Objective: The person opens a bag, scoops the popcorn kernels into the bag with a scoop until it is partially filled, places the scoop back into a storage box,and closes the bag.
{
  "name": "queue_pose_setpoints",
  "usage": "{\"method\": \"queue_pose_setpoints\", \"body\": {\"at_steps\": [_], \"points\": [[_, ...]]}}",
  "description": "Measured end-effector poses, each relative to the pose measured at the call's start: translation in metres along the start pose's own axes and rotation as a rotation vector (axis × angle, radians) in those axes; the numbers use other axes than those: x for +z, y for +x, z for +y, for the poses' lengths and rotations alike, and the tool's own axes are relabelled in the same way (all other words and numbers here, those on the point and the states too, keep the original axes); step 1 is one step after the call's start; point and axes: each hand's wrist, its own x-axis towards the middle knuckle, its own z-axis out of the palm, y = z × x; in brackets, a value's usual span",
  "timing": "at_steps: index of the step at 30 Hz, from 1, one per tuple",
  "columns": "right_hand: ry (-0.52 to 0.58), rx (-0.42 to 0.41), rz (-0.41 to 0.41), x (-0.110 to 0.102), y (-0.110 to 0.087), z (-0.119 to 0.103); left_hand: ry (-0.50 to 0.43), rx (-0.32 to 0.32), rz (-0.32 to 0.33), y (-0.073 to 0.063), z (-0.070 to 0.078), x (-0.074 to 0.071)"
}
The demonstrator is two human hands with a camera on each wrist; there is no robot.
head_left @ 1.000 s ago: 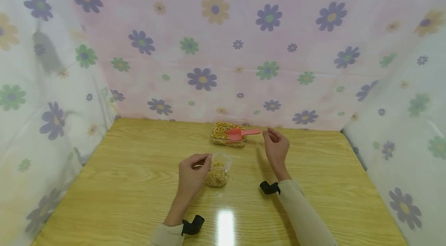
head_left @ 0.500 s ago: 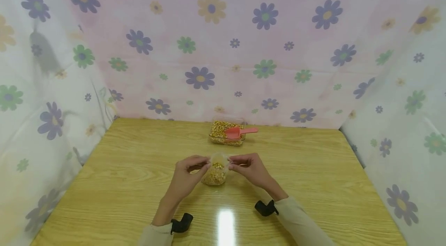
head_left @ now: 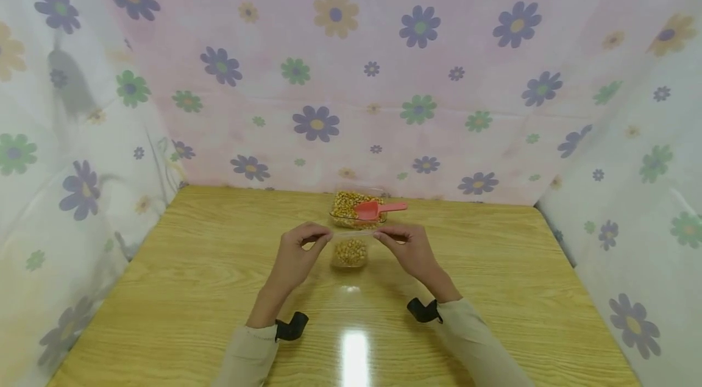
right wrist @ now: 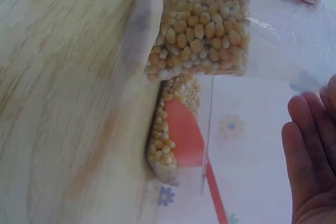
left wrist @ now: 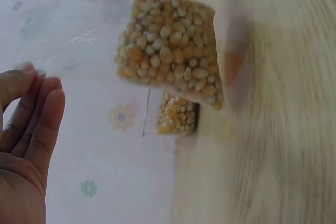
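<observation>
A clear plastic bag of corn kernels [head_left: 350, 253] hangs between the two hands, its top edge pulled straight. My left hand [head_left: 296, 256] pinches the left top corner between thumb and fingers. At the opposite corner my right hand [head_left: 410, 253] pinches the film the same way. In the left wrist view the kernels fill the lower part of the bag [left wrist: 168, 45], and the film above them is see-through. The right wrist view shows the bag [right wrist: 205, 30] held over the table, with the clear box behind it.
Behind the bag, near the table's back edge, stands a clear box [head_left: 342, 222] of corn kernels. A pink scoop [head_left: 367, 211] lies in it, handle pointing right past the rim. A flower-print cloth [head_left: 351, 70] encloses the wooden table [head_left: 219, 289] at the back and sides.
My right hand has come from beside the scoop's handle to the bag's right corner and pinches it. Both hands have since raised the bag and stretched its top edge taut.
</observation>
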Motion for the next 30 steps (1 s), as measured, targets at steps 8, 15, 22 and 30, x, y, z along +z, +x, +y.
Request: {"method": "queue_pose_setpoints", "body": {"at_steps": [8,15,22,30], "points": [[0.103,0.030,0.021,0.003,-0.002,-0.001,0.057,-0.070,0.001,0.001,-0.016,0.014],[0.180,0.011,0.073,0.008,0.000,-0.005,0.072,-0.101,-0.016,0.004,-0.016,0.014],[0.128,0.036,0.111,0.013,0.001,-0.008,0.113,-0.041,-0.041,0.007,-0.015,0.013],[0.266,0.068,0.078,0.017,-0.004,-0.003,0.030,-0.049,-0.042,0.000,-0.022,0.015]]}}
